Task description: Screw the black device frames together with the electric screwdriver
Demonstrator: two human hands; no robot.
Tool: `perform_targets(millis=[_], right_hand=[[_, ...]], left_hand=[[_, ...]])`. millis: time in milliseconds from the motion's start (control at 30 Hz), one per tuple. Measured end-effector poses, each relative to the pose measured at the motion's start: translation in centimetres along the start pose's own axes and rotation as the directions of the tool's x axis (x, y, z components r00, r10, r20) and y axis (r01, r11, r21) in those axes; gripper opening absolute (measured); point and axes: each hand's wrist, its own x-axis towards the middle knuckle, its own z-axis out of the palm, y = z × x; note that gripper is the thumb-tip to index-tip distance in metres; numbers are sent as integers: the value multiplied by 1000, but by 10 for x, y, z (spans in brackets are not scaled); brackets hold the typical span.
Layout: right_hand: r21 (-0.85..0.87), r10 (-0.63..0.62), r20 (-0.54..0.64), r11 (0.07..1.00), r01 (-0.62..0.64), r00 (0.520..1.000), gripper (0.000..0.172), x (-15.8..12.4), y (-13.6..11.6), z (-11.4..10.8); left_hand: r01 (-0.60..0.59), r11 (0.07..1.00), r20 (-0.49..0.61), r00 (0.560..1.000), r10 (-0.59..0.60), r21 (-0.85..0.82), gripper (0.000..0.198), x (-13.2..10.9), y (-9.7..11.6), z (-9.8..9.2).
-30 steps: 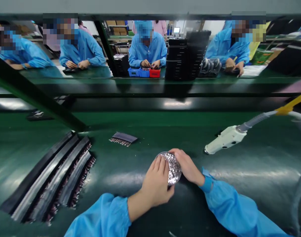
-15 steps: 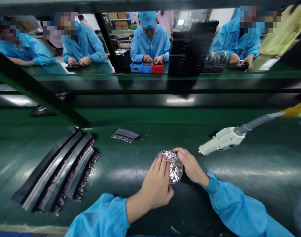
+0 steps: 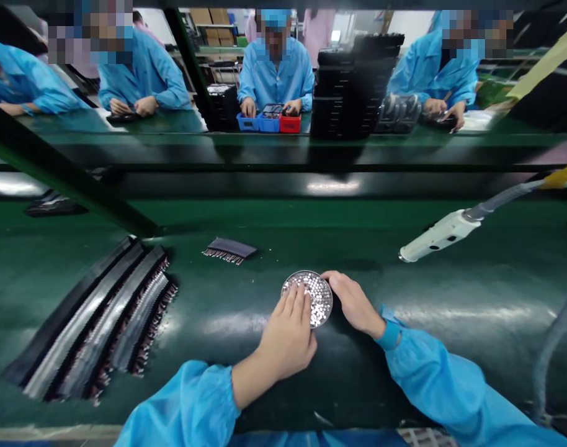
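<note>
A round shallow dish (image 3: pixel 332 305) full of small shiny metal pieces (image 3: pixel 319 298) rests on the dark green bench in front of me. My left hand (image 3: pixel 287 332) lies over its left half, with fingers stretched out flat on the pieces; its palm hides the near left rim. At the dish's right rim is my right hand (image 3: pixel 355 304), fingers curled against the edge, the thumb hidden from view.
Black strips (image 3: pixel 95 329) with rows of thin pins lie at left, and a short strip (image 3: pixel 230 249) lies beyond the dish. A white electric screwdriver (image 3: pixel 439 237) hangs from a cable at right. A slanted green post (image 3: pixel 79 174) crosses the left. Co-workers sit across the bench.
The dish and both hands sit slightly higher and further left in the view, which has itself shifted. The hanging screwdriver has swung up and to the right. My left fingers stay on the pieces.
</note>
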Motion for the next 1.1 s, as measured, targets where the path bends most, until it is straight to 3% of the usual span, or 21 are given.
perform_targets(millis=[100,233,367,467,567,700,833,967,1100], right_hand=[[0,-33,41,999,33,999,50,10,-5,7],[35,-44,119,999,40,992,52,27,-10,14],[43,-8,103,999,4,995,52,11,-6,7],[26,-10,116,1000,7,993,51,6,-6,4],[65,-58,169,997,47,984,50,24,-11,9],[128,-70,204,991,44,977,51,47,-13,17],[119,-58,180,992,36,982,53,32,-8,11],[51,-48,168,998,40,985,51,17,-10,4],[43,-44,211,998,36,976,49,31,-18,8]], left_hand=[[-5,1000,26,1000,6,-29,70,10,13,1],[96,995,28,995,-95,-5,80,25,8,4],[149,989,-31,988,-148,23,80,6,11,6],[137,990,-24,990,-137,28,75,0,27,8],[82,997,26,996,-82,6,70,17,36,8],[130,991,29,991,-130,3,75,36,22,6],[182,983,6,983,-183,25,84,14,12,1],[84,996,34,996,-85,10,72,-6,28,-4],[3,998,129,992,5,-65,69,14,30,-9]])
